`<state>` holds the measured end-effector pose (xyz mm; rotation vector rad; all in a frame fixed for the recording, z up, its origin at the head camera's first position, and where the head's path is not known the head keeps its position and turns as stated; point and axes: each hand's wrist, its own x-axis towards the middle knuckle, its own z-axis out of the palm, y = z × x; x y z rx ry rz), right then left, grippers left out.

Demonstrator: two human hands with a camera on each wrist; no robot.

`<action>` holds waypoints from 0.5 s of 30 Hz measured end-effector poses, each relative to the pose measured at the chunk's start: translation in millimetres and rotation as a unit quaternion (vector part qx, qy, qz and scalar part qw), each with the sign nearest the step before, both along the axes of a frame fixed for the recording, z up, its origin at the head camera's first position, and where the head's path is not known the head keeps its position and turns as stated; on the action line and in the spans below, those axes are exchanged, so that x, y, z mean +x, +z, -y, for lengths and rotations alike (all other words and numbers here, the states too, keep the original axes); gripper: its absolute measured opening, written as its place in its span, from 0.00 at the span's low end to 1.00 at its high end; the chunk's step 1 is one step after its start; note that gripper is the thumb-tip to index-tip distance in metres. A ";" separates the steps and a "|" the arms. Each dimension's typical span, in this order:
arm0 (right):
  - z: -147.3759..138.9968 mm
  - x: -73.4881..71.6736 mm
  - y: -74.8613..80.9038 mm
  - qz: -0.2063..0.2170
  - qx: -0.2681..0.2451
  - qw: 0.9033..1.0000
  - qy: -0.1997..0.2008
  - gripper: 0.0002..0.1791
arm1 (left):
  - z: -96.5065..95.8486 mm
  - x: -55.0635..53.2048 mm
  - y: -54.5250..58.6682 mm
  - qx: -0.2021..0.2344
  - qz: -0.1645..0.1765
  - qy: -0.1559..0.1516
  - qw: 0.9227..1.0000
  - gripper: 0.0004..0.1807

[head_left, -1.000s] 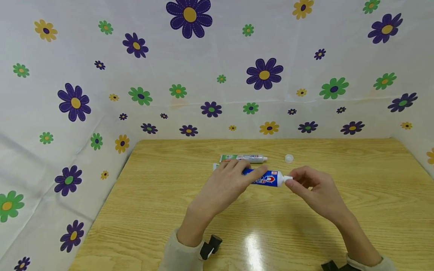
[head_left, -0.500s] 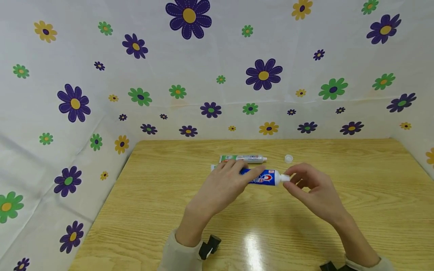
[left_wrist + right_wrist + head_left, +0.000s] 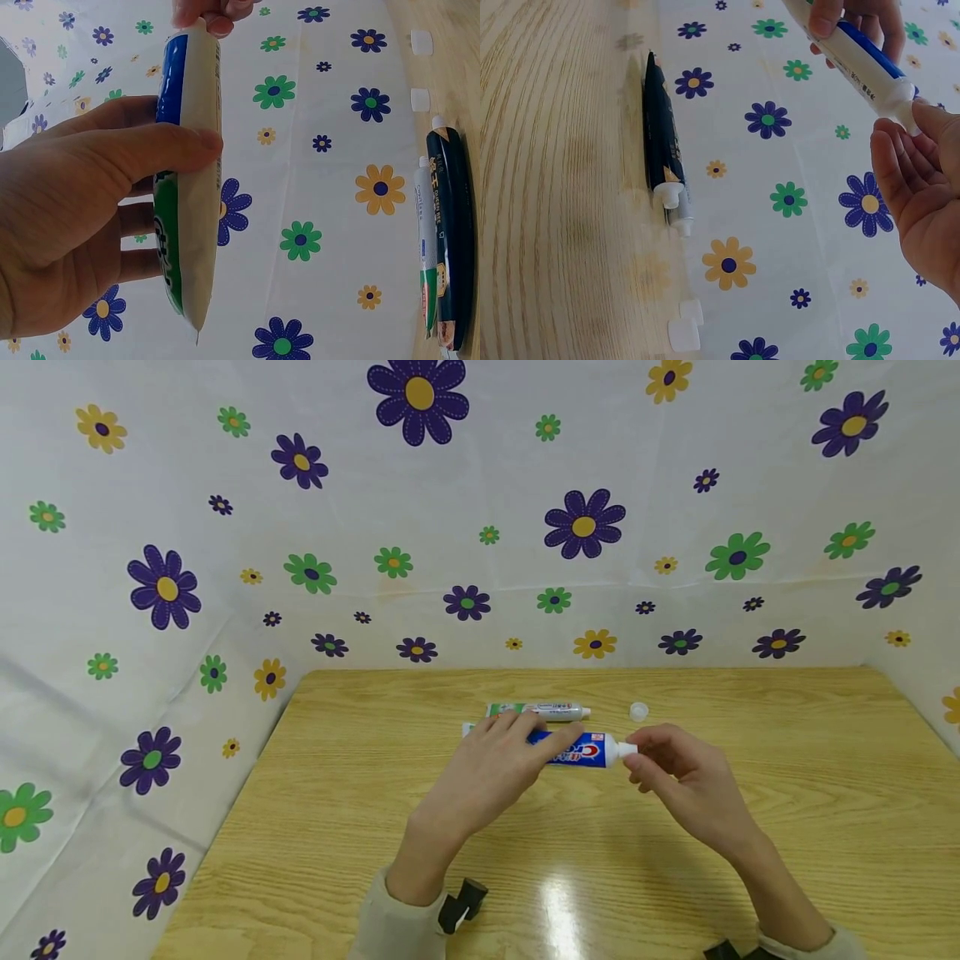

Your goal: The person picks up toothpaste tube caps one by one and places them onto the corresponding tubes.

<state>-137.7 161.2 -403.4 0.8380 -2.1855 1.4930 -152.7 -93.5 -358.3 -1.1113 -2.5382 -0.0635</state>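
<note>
A blue, white and green Crest toothpaste tube point(image 3: 588, 751) is held level above the table, its white cap point(image 3: 627, 749) pointing right. My left hand point(image 3: 480, 781) grips the tube's body, thumb on one side and fingers on the other, as the left wrist view of the tube point(image 3: 196, 247) shows. At the other end my right hand point(image 3: 693, 789) pinches the cap between thumb and fingers. Seen from the right wrist, the fingertips point(image 3: 886, 139) close around the cap and partly hide it.
On the wooden table point(image 3: 337, 793) lie a white-and-green toothpaste tube point(image 3: 558, 712) and a dark tube point(image 3: 450, 217) beside it, which the left hand hides from the head view. Two loose white caps point(image 3: 683, 335) lie farther right. A flower-print sheet point(image 3: 480, 485) hangs behind.
Both hands and the Crest tube have drifted slightly left. The right fingers have shifted their hold around the cap. The things on the table have stayed put.
</note>
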 end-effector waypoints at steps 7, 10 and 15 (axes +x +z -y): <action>1.5 -0.1 -1.3 0.001 0.007 1.000 -0.023 0.13 | 0.5 0.2 -0.1 0.007 -0.007 -0.006 1.000 0.28; 1.6 0.4 -0.9 0.011 0.010 0.999 -0.030 0.12 | 0.4 0.1 -0.1 0.004 -0.009 -0.006 1.000 0.28; 2.1 1.2 -0.4 0.028 0.008 0.999 -0.043 0.10 | 0.2 0.3 0.2 -0.002 -0.012 -0.005 1.000 0.28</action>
